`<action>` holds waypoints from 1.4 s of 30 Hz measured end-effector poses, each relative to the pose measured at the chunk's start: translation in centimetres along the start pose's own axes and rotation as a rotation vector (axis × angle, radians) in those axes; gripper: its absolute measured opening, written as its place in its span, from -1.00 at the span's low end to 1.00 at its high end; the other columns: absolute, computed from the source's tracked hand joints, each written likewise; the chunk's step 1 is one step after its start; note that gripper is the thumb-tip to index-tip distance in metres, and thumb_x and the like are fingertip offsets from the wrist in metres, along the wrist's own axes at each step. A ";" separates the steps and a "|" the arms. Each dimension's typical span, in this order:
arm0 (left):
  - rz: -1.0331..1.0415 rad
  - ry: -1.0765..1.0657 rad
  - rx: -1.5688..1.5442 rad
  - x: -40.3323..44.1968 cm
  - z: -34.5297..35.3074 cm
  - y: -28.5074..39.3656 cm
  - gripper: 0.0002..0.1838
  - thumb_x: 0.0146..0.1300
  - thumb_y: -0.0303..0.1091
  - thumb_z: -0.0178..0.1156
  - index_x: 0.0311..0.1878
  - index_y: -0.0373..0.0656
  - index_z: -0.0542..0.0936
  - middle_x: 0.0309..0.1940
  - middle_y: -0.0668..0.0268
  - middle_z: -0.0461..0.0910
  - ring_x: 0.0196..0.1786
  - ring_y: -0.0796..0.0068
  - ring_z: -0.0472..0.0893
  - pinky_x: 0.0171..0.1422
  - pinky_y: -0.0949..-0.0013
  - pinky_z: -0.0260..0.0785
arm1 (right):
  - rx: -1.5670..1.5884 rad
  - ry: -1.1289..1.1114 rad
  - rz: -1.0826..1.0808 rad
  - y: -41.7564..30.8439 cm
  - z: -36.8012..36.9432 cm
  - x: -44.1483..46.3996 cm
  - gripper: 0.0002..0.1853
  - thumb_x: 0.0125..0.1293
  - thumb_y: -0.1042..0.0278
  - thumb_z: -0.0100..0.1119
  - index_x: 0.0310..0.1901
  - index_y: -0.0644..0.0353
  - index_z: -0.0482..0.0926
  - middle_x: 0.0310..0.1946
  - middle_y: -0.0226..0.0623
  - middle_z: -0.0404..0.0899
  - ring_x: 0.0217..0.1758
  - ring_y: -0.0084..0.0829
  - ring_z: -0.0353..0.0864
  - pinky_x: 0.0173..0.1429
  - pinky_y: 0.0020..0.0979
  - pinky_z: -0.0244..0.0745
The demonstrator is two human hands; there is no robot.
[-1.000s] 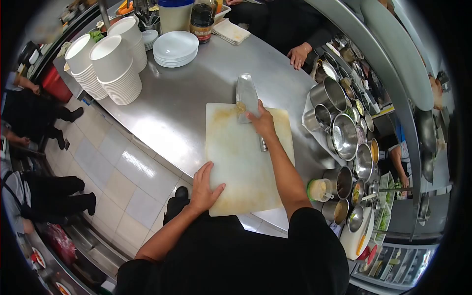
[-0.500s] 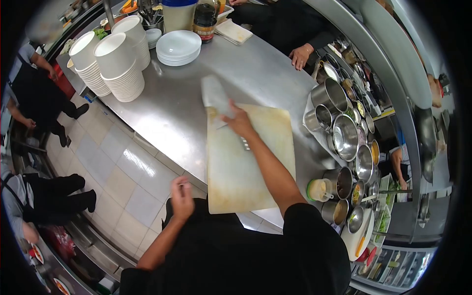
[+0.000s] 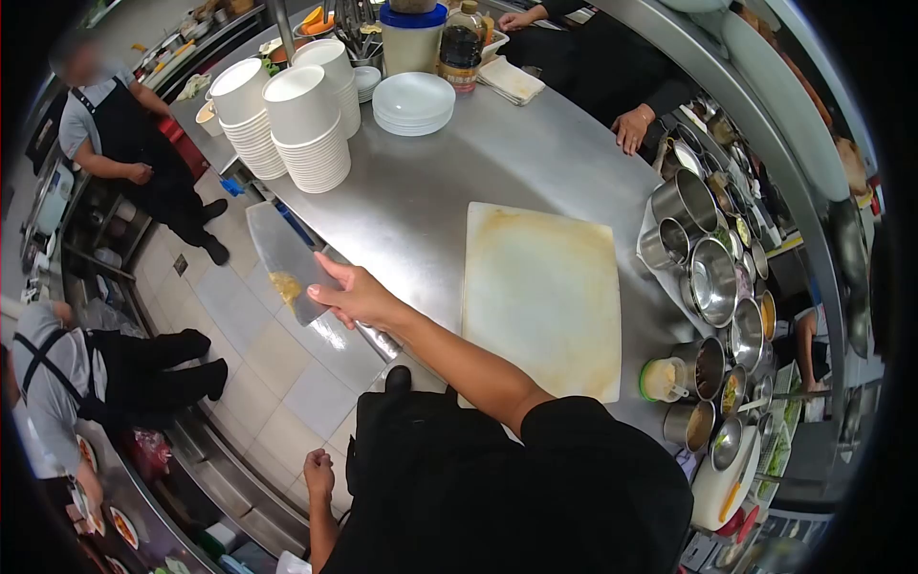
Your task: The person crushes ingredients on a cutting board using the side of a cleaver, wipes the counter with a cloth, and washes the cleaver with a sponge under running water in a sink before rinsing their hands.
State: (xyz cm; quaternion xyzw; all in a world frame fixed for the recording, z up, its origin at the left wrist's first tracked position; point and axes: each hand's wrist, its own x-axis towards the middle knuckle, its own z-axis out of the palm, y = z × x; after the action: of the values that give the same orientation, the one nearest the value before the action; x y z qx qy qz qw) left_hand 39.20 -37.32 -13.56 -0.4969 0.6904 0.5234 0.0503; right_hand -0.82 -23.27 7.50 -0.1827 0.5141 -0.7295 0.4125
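Note:
My right hand (image 3: 356,295) reaches across to the left and grips a clear plastic bag (image 3: 277,249) by one end. Some yellow food (image 3: 285,285) lies near the gripped end of this bag, which hangs past the counter's edge over the floor. Low beside my body is my left hand (image 3: 319,474), its fingers curled in; what they hold, if anything, is hidden. A white cutting board (image 3: 541,306) with yellowish stains rests on the steel counter (image 3: 411,201), to the right of my right hand.
Stacked white tubs (image 3: 311,143), white plates (image 3: 413,100) and a dark sauce bottle (image 3: 462,48) stand at the back. Steel pots and bowls (image 3: 712,277) line the right. Two people (image 3: 124,134) are on the left; another person's hand (image 3: 631,127) rests on the counter's far edge.
My right hand has carried the plastic bag leftward, off the cutting board and beyond the counter's edge. My left hand has dropped lower. The view has shifted left.

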 end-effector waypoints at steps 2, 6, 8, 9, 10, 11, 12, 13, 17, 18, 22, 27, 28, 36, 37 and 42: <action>0.078 -0.046 0.035 0.7 0.4 1.8 -0.74 0.39 -0.43 0.10 0.07 -0.34 0.54 -0.30 0.31 0.58 -0.25 0.51 0.56 -0.07 0.40 0.45 | -0.002 0.076 0.005 -0.4 -1.1 -1.1 -0.04 0.36 0.20 0.33 0.57 0.30 -0.10 -0.55 -0.49 0.43 -0.62 -0.70 0.31 -0.62 -0.55 0.27; 0.252 -0.218 0.077 2.8 2.1 7.7 -0.67 0.41 -0.36 0.12 0.12 -0.38 0.54 -0.23 0.21 0.66 -0.25 0.49 0.61 -0.06 0.37 0.49 | -0.117 0.347 -0.036 -1.7 -7.1 -4.6 -0.02 0.29 0.10 0.39 0.58 0.16 -0.02 -0.57 -0.53 0.41 -0.62 -0.70 0.30 -0.61 -0.57 0.25; 0.308 -0.298 0.099 3.7 3.3 10.3 -0.67 0.41 -0.34 0.12 0.12 -0.38 0.54 -0.24 0.20 0.67 -0.25 0.48 0.62 -0.06 0.37 0.49 | -0.219 0.535 -0.077 -2.0 -11.7 -6.9 -0.02 0.27 0.07 0.41 0.58 0.12 0.02 -0.59 -0.55 0.40 -0.63 -0.71 0.29 -0.61 -0.56 0.24; 0.345 -0.345 0.124 4.0 3.9 11.7 -0.66 0.42 -0.34 0.12 0.12 -0.37 0.54 -0.26 0.21 0.67 -0.26 0.48 0.62 -0.06 0.37 0.49 | -0.266 0.627 -0.105 -2.1 -14.2 -8.0 -0.03 0.27 0.06 0.41 0.58 0.12 0.03 -0.61 -0.57 0.40 -0.63 -0.72 0.28 -0.61 -0.56 0.23; 0.379 -0.390 0.147 4.1 4.6 12.7 -0.66 0.42 -0.33 0.12 0.13 -0.37 0.54 -0.28 0.22 0.67 -0.26 0.48 0.62 -0.07 0.38 0.50 | -0.357 0.781 -0.100 -1.7 -17.1 -8.7 -0.08 0.28 0.12 0.40 0.56 0.11 0.09 -0.61 -0.57 0.43 -0.66 -0.73 0.27 -0.63 -0.54 0.22; 0.380 -0.400 0.146 4.4 5.2 13.2 -0.66 0.42 -0.33 0.12 0.13 -0.37 0.54 -0.28 0.22 0.67 -0.26 0.48 0.62 -0.07 0.38 0.50 | -0.331 0.810 -0.138 -2.7 -18.5 -10.3 -0.14 0.30 0.20 0.38 0.55 0.10 0.13 -0.59 -0.54 0.49 -0.69 -0.71 0.27 -0.64 -0.54 0.21; 0.381 -0.440 0.163 4.7 5.8 13.8 -0.66 0.42 -0.34 0.12 0.13 -0.36 0.54 -0.30 0.23 0.66 -0.26 0.49 0.62 -0.08 0.38 0.50 | -0.351 0.856 -0.148 -3.0 -20.8 -11.4 -0.13 0.31 0.25 0.37 0.56 0.13 0.10 -0.63 -0.53 0.45 -0.71 -0.70 0.27 -0.66 -0.52 0.21; 0.382 -0.481 0.182 4.9 6.4 14.0 -0.66 0.42 -0.34 0.12 0.14 -0.36 0.54 -0.31 0.24 0.66 -0.26 0.50 0.62 -0.08 0.39 0.49 | -0.368 0.904 -0.158 -2.8 -23.1 -12.4 -0.12 0.32 0.29 0.36 0.56 0.16 0.06 -0.67 -0.52 0.42 -0.73 -0.69 0.26 -0.69 -0.51 0.22; 0.363 -0.538 0.287 6.3 8.1 12.9 -0.65 0.41 -0.35 0.15 0.15 -0.36 0.52 -0.35 0.25 0.64 -0.27 0.50 0.61 -0.12 0.37 0.48 | -0.509 1.121 -0.066 -3.0 -28.2 -16.2 -0.16 0.34 0.31 0.33 0.56 0.11 0.09 -0.70 -0.51 0.41 -0.75 -0.68 0.25 -0.68 -0.48 0.21; 0.363 -0.551 0.291 6.4 8.3 12.8 -0.65 0.41 -0.35 0.15 0.15 -0.36 0.52 -0.35 0.25 0.64 -0.27 0.50 0.61 -0.12 0.37 0.48 | -0.574 1.156 -0.016 -3.0 -29.0 -16.9 -0.17 0.31 0.27 0.33 0.55 0.12 0.12 -0.56 -0.43 0.55 -0.70 -0.62 0.36 -0.63 -0.46 0.32; 0.315 -0.582 0.336 7.0 8.3 12.2 -0.64 0.41 -0.34 0.15 0.17 -0.36 0.50 -0.38 0.26 0.64 -0.33 0.49 0.61 -0.17 0.37 0.48 | -0.736 1.207 0.178 -3.7 -30.1 -18.7 -0.15 0.28 0.20 0.35 0.54 0.11 0.15 -0.24 -0.22 0.73 -0.58 -0.49 0.56 -0.51 -0.40 0.50; 0.258 -0.580 0.342 7.6 8.0 11.8 -0.65 0.45 -0.38 0.09 0.21 -0.37 0.45 -0.35 0.22 0.67 -0.37 0.48 0.62 -0.22 0.39 0.50 | -0.851 1.182 0.155 -2.9 -30.5 -16.6 -0.14 0.26 0.19 0.38 0.52 0.21 0.16 0.01 -0.04 0.69 -0.13 -0.28 0.72 -0.03 -0.34 0.60; 0.197 -0.575 0.306 7.5 7.8 11.9 -0.63 0.44 -0.37 0.11 0.21 -0.36 0.45 -0.36 0.22 0.66 -0.38 0.49 0.61 -0.24 0.39 0.48 | -0.844 1.134 0.147 -2.4 -30.4 -15.3 -0.14 0.26 0.18 0.38 0.50 0.26 0.17 0.09 0.00 0.64 0.01 -0.24 0.67 0.09 -0.34 0.55; 0.228 -0.493 0.262 7.8 4.6 11.4 -0.61 0.33 -0.51 0.02 0.21 -0.38 0.45 -0.37 0.17 0.68 -0.37 0.47 0.62 -0.20 0.39 0.49 | -0.229 0.570 0.078 -1.3 -19.7 -3.6 -0.03 0.29 0.17 0.41 0.55 0.30 0.01 -0.40 -0.37 0.53 -0.61 -0.67 0.30 -0.68 -0.49 0.29; 0.219 -0.455 0.287 7.8 3.6 11.1 -0.60 0.31 -0.54 0.00 0.21 -0.38 0.46 -0.34 0.15 0.69 -0.35 0.45 0.63 -0.17 0.38 0.51 | -0.225 0.570 0.069 -1.0 -18.1 -2.5 -0.03 0.29 0.17 0.41 0.55 0.30 0.01 -0.40 -0.37 0.53 -0.61 -0.67 0.30 -0.68 -0.49 0.29; 0.162 -0.440 0.266 8.4 -0.2 9.4 -0.57 0.29 -0.60 -0.05 0.23 -0.36 0.44 -0.31 0.17 0.68 -0.32 0.45 0.63 -0.13 0.38 0.52 | 0.052 0.244 -0.029 -2.5 -10.6 0.0 -0.03 0.35 0.16 0.35 0.57 0.29 -0.09 -0.36 -0.37 0.57 -0.63 -0.70 0.30 -0.65 -0.57 0.30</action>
State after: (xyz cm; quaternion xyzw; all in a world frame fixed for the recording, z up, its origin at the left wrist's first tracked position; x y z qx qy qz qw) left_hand 28.15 -43.16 -12.09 -0.3032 0.7630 0.5260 0.2220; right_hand -9.18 -16.63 5.44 -0.0893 0.5386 -0.7653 0.3409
